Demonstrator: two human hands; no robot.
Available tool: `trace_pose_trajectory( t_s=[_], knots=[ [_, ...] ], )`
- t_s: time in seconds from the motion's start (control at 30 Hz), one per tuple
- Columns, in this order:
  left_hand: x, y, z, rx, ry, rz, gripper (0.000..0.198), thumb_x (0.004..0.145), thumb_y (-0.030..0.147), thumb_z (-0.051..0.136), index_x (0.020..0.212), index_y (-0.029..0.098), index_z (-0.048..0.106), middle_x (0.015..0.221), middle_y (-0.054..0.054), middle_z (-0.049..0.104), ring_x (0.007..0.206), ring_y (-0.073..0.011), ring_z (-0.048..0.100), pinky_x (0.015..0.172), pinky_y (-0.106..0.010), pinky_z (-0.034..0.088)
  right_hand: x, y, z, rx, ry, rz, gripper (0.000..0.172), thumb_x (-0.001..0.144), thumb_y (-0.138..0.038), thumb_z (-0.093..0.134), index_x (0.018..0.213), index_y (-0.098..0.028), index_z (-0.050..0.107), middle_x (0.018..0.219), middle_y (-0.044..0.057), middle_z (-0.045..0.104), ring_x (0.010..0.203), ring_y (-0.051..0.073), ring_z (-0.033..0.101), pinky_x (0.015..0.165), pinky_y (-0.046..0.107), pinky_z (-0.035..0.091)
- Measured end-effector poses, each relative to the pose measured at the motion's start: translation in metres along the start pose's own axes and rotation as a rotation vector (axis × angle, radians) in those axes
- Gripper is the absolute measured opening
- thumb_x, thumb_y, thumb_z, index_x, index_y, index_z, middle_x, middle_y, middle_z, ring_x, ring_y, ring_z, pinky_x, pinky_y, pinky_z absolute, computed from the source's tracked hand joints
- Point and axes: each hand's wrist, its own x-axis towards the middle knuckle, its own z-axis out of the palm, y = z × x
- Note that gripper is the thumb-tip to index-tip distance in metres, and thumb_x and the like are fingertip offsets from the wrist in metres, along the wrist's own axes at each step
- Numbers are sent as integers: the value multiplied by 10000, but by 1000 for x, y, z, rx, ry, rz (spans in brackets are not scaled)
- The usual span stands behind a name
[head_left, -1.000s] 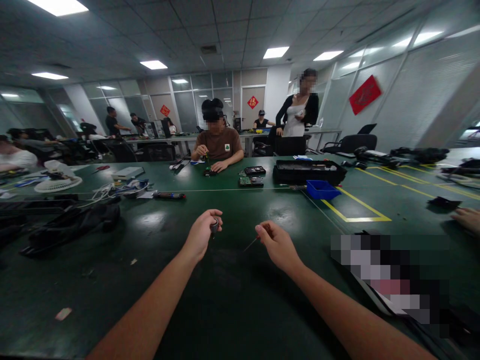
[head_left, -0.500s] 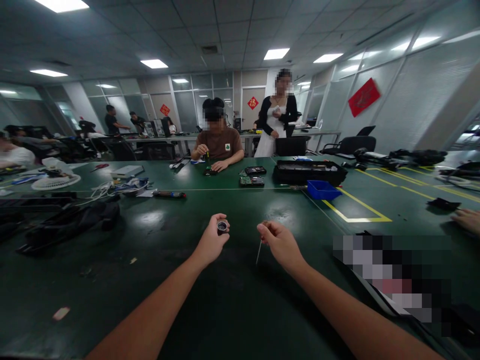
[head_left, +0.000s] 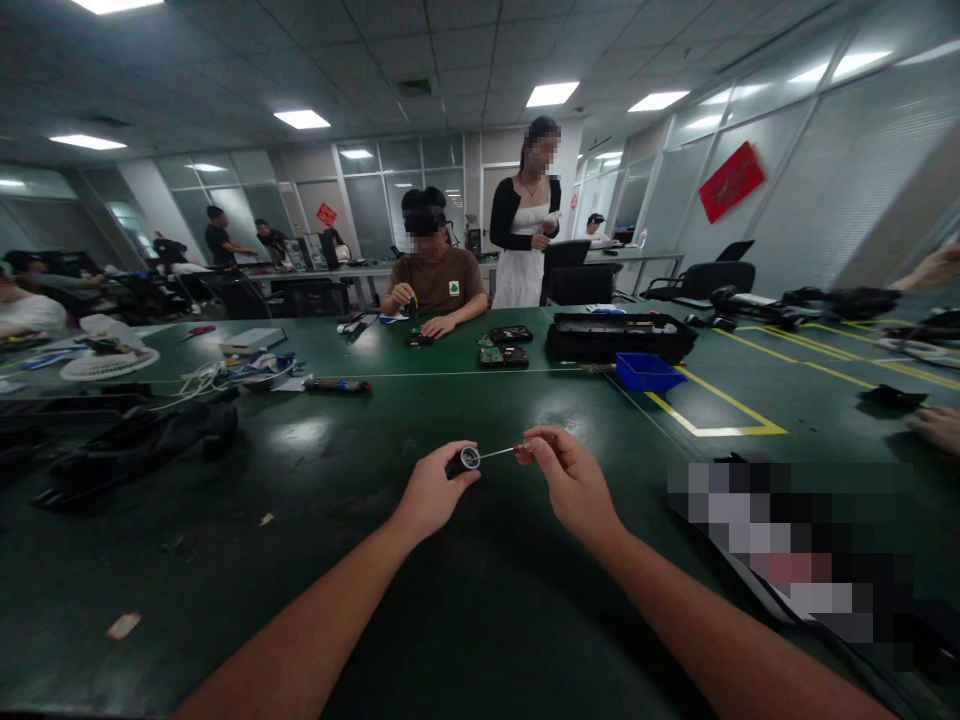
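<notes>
Left fingers (head_left: 466, 481) close round a silver-rimmed black cylinder (head_left: 466, 460) while right fingers (head_left: 545, 456) pinch a thin red-handled metal screwdriver (head_left: 518, 450)

My screen around the open blue plastic bin (head_left: 649, 374)
I see a long, open black case (head_left: 585, 346) just behind the bin, a green circuit board (head_left: 492, 355) to the bin's left and straight yellow tape lines (head_left: 742, 432) to its right.

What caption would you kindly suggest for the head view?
Left grip holds a dark cylindrical part; right grip aims a slim screwdriver toward it.
</notes>
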Motion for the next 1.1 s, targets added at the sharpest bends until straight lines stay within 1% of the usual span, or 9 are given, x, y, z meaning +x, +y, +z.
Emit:
trace_pose_trajectory(
  t_s=[0.1, 0.3, 0.5, 0.67, 0.73, 0.83, 0.9, 1.03, 1.1],
  knots=[
    [0, 1, 0, 18, -3, 26, 379, 750, 138, 726, 1118, 226, 707, 1183, -74, 689, 1142, -269, 611, 1059, -431, 433, -1, 2, 2, -38, -24, -11, 286, 933, -475, 542, 1027, -214, 616, 901, 66, 723, 842, 215, 699, 812, 379, 548],
    [-2, -4, -1, 60, -40, 100, 398, 773, 161, 728, 1156, 268, 702, 1193, -53, 682, 1148, -252, 603, 1063, -420, 425, -1, -1, 1, -111, -15, -6, 295, 936, -486, 520, 1014, -218, 614, 888, 65, 722, 828, 217, 692, 773, 363, 538],
    [-2, -5, -5, 143, -61, 141, 406, 796, 176, 727, 1180, 304, 692, 1190, -48, 677, 1128, -255, 598, 1035, -427, 419, 0, -10, -4, -356, -18, 42, 323, 869, -526, 599, 768, -222, 642, 629, 12, 644, 595, 194, 611, 564, 311, 436],
    [-2, -6, -7, 172, -90, 153, 408, 807, 196, 723, 1195, 318, 684, 1188, -53, 677, 1120, -264, 597, 1035, -447, 410, -1, -9, -5, -307, -102, -58, 193, 921, -365, 507, 971, -232, 637, 879, 37, 715, 793, 208, 664, 695, 326, 483],
    [-2, -6, -7, 179, -103, 153, 399, 813, 196, 715, 1193, 314, 686, 1199, -57, 674, 1147, -269, 586, 1053, -457, 394, -1, -9, -5, -299, -121, -57, 204, 942, -336, 455, 972, -235, 630, 858, 26, 703, 801, 201, 658, 700, 316, 476],
    [-3, -4, -6, 216, -123, 137, 389, 823, 203, 705, 1195, 316, 682, 1189, -52, 679, 1146, -278, 585, 1080, -489, 360, -1, -8, -5, -358, -110, -23, 321, 981, -413, 395, 906, -233, 649, 669, 1, 629, 650, 183, 611, 609, 298, 432],
    [-3, -3, -5, 247, -140, 133, 383, 832, 217, 701, 1199, 321, 676, 1168, -42, 686, 1119, -276, 595, 1086, -503, 350, -1, -6, -4, -403, -76, -9, 358, 979, -458, 397, 910, -229, 663, 626, -2, 598, 579, 175, 570, 557, 297, 397],
    [-4, -3, -5, 304, -145, 135, 398, 847, 217, 691, 1228, 326, 650, 1177, -26, 677, 1111, -256, 592, 1086, -491, 356, -1, -4, -4, -337, -75, 0, 312, 974, -397, 408, 1143, -229, 609, 778, 18, 651, 688, 190, 608, 609, 303, 434],
    [-4, -3, -5, 320, -138, 132, 401, 855, 215, 685, 1238, 325, 641, 1180, -22, 673, 1111, -247, 589, 1087, -485, 357, -2, -4, -4, -300, -109, 9, 309, 983, -397, 388, 1122, -233, 610, 803, 20, 648, 735, 196, 615, 643, 311, 448]
  ],
)
